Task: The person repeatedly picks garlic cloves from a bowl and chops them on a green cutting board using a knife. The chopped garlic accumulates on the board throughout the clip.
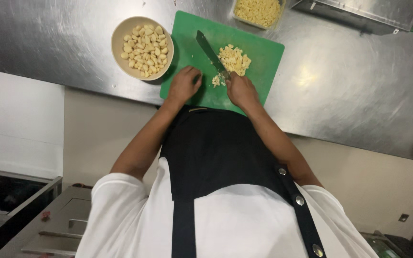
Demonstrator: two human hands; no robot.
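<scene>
A green cutting board [259, 50] lies on a steel counter. My right hand [241, 90] grips the handle of a dark-bladed knife [210, 51], whose blade points up and to the left across the board. A pile of chopped garlic [233, 59] sits just right of the blade, with a few bits by the handle. My left hand [185, 85] rests with curled fingers on the board's near left part and holds nothing. A beige bowl [117, 39] of peeled garlic cloves [144, 48] stands just left of the board.
A clear tub of chopped garlic [259, 11] stands behind the board. A steel tray [364, 12] sits at the back right. The steel counter [350, 81] stretches to both sides. I wear a white shirt and black apron.
</scene>
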